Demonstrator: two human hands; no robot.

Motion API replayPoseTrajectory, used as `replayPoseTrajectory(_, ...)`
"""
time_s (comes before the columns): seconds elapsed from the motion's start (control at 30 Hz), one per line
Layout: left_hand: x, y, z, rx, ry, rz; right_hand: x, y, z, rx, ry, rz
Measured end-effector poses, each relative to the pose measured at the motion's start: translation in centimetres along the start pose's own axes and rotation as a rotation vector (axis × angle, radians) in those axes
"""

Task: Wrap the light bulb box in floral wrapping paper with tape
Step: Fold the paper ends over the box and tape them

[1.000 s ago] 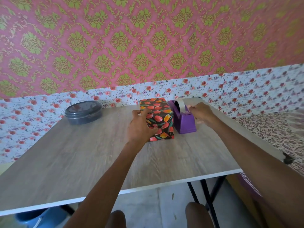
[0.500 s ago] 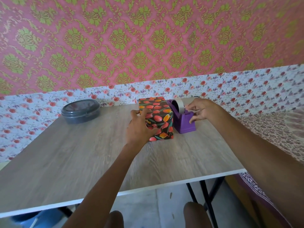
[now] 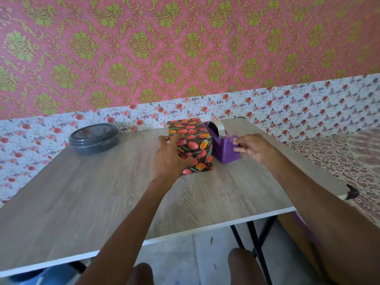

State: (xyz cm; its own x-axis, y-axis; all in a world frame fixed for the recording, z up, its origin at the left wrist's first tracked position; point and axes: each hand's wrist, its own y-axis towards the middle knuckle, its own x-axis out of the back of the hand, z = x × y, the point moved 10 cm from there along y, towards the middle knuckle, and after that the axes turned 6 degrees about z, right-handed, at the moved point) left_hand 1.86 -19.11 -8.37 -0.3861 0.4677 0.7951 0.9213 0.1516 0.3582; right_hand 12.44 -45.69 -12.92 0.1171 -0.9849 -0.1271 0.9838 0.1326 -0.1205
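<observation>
- The box (image 3: 192, 144) stands at the far middle of the table (image 3: 82, 202); every face in view is covered in floral paper.
- The left hand (image 3: 169, 161) grips its near side.
- The right hand (image 3: 254, 148) pinches the cutter end of the tape dispenser (image 3: 225, 151); no strip is visible.
- Probably left to do: taping the final flap.

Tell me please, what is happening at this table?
A person is wrapping a box, which stands on the wooden table with dark floral paper covering every side in view. The left hand grips its near left corner. The right hand pinches at the cutter end of the purple tape dispenser, close on the box's right; whether it holds tape is too small to tell. A grey lidded container sits far left.
</observation>
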Motion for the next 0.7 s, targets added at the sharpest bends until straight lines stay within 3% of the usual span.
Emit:
replayPoseTrajectory(0.1, 0.2, 0.1, -0.1, -0.010, -0.001, -0.011, 0.5, 0.7, 0.6, 0.006, -0.181, -0.050)
replayPoseTrajectory(0.27, 0.0, 0.1, -0.2, -0.024, -0.015, -0.015, 4.2, 1.2, -1.0, 0.009, -0.470, -0.293)
replayPoseTrajectory(0.43, 0.0, 0.4, 0.4, -0.030, -0.059, -0.022, 1.3, -2.8, 3.1, 0.329, -0.936, -0.367)
replayPoseTrajectory(0.57, -0.5, 0.7, 1.1, -0.037, -0.145, -0.020, -5.1, -6.5, 2.8, 0.445, -0.698, -0.011)
replayPoseTrajectory(0.7, -0.8, 0.9, 1.4, -0.067, -0.160, -0.018, -10.1, -9.8, 3.6, 0.693, -0.752, 0.226)
